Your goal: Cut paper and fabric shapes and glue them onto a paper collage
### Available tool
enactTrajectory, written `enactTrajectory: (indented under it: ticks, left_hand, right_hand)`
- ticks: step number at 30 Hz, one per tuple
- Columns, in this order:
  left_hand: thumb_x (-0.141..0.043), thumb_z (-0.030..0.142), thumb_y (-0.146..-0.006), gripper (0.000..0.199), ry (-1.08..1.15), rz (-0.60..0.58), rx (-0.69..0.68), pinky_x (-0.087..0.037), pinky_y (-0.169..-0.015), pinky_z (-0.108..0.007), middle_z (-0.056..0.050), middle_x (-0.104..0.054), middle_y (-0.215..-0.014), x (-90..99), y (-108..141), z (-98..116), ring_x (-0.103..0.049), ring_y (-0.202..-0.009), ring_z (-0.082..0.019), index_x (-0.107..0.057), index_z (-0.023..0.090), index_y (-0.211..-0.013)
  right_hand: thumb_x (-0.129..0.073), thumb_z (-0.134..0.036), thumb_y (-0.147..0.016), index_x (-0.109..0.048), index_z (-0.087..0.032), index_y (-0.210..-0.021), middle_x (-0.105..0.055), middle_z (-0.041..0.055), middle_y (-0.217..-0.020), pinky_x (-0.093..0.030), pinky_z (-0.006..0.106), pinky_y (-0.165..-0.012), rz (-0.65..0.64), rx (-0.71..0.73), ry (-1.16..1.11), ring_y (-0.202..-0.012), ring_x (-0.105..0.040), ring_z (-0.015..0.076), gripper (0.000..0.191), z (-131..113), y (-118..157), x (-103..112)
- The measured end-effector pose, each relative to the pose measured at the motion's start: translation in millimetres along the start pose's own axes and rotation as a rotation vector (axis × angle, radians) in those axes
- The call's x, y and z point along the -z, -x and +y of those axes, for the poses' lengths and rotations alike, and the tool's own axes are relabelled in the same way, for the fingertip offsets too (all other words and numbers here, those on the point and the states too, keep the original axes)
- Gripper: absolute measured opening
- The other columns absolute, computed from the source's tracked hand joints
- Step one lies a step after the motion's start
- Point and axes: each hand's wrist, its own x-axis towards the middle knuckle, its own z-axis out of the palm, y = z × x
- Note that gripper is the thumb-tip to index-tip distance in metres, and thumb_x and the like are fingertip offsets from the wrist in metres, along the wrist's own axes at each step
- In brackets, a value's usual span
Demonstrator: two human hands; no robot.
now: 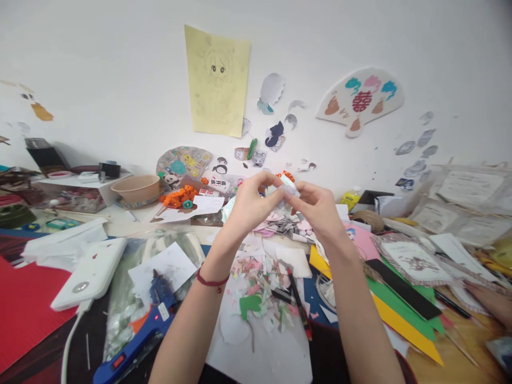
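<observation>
Both hands are raised over the middle of the cluttered table, their fingertips close together. Between them is a small, pale, crumpled piece (289, 186) that looks like thin paper or film; its exact kind is not clear. My left hand (256, 201) pinches it from the left with thumb and forefinger. From the other side, my right hand (317, 204) grips it with bent fingers. Just behind and below lies a heap of grey and pink paper scraps (283, 226). Under my forearms, coloured paper bits (256, 274) are strewn over a white sheet (256, 360).
A blue glue gun (160, 314) lies left of my left forearm, beside a white power bank (92, 277) with a cable. A black-and-red pen (301, 306) rests among the scraps. Farther back stands a beige bowl (136, 189). Coloured strips (404, 325) and a person's blurred hand (490, 296) are right.
</observation>
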Motion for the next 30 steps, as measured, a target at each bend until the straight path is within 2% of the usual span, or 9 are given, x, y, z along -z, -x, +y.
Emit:
enactTrajectory:
  ticks: [4, 7, 10, 14, 17, 23, 30]
  left_hand:
    - [-0.064, 0.023, -0.085, 0.017, 0.051, 0.002, 0.000, -0.049, -0.074, -0.027, -0.007, -0.070, -0.105, 7.2, 1, 1, -0.063, -0.093, -0.016, -0.066, 0.016, -0.100]
    - [-0.064, 0.027, -0.087, 0.025, 0.047, -0.096, 0.055, -0.051, -0.075, -0.029, -0.010, -0.071, -0.111, 12.0, 1, 0, -0.065, -0.096, -0.019, -0.067, 0.014, -0.108]
    - [-0.062, 0.024, -0.087, 0.022, 0.070, -0.173, 0.034, -0.051, -0.073, -0.029, -0.010, -0.073, -0.111, 12.6, 0, -1, -0.067, -0.091, -0.018, -0.071, 0.014, -0.104]
    - [-0.063, 0.017, -0.082, 0.015, 0.012, -0.086, -0.015, -0.049, -0.070, -0.027, -0.005, -0.075, -0.094, 8.9, -1, -3, -0.067, -0.085, -0.017, -0.073, 0.016, -0.093]
    - [-0.062, 0.015, -0.080, 0.013, -0.044, -0.052, -0.018, -0.047, -0.067, -0.027, -0.004, -0.075, -0.090, 7.0, -3, -6, -0.067, -0.081, -0.016, -0.073, 0.017, -0.087]
    - [-0.061, 0.016, -0.079, 0.014, -0.068, -0.059, -0.034, -0.048, -0.066, -0.026, -0.004, -0.075, -0.088, 7.5, -4, -14, -0.065, -0.078, -0.015, -0.072, 0.016, -0.087]
    - [-0.060, 0.015, -0.078, 0.014, -0.081, -0.085, -0.010, -0.047, -0.064, -0.025, -0.004, -0.075, -0.089, 7.2, -3, -8, -0.064, -0.078, -0.015, -0.071, 0.017, -0.086]
  right_hand:
    - [-0.082, -0.039, -0.072, -0.072, -0.019, -0.085, -0.069, 0.0006, -0.077, -0.046, 0.024, -0.056, 0.025, 0.008, 0.026, -0.064, -0.058, 0.0120, 0.025, 1, 0, 0]
    - [-0.080, -0.038, -0.073, -0.072, -0.019, -0.085, -0.069, 0.0015, -0.079, -0.044, 0.024, -0.056, 0.020, 0.015, 0.073, -0.068, -0.060, 0.0136, 0.024, 2, 1, 1]
    - [-0.078, -0.038, -0.075, -0.073, -0.018, -0.087, -0.070, 0.0025, -0.080, -0.044, 0.025, -0.057, 0.005, 0.017, 0.123, -0.070, -0.060, 0.0149, 0.024, 2, 1, 2]
    - [-0.078, -0.039, -0.074, -0.073, -0.018, -0.089, -0.071, 0.0033, -0.082, -0.045, 0.026, -0.058, 0.001, -0.006, 0.135, -0.069, -0.060, 0.0150, 0.026, 3, 1, 2]
    - [-0.078, -0.040, -0.074, -0.073, -0.018, -0.089, -0.072, 0.0034, -0.083, -0.045, 0.026, -0.059, -0.016, -0.032, 0.115, -0.069, -0.060, 0.0148, 0.028, 5, 0, 1]
    - [-0.078, -0.042, -0.074, -0.074, -0.017, -0.094, -0.072, 0.0036, -0.082, -0.045, 0.026, -0.058, -0.054, -0.096, 0.113, -0.068, -0.060, 0.0145, 0.033, 7, -1, 9]
    - [-0.078, -0.042, -0.075, -0.074, -0.017, -0.090, -0.073, 0.0050, -0.086, -0.047, 0.027, -0.063, -0.050, -0.054, 0.199, -0.074, -0.063, 0.0168, 0.029, 6, 0, 9]
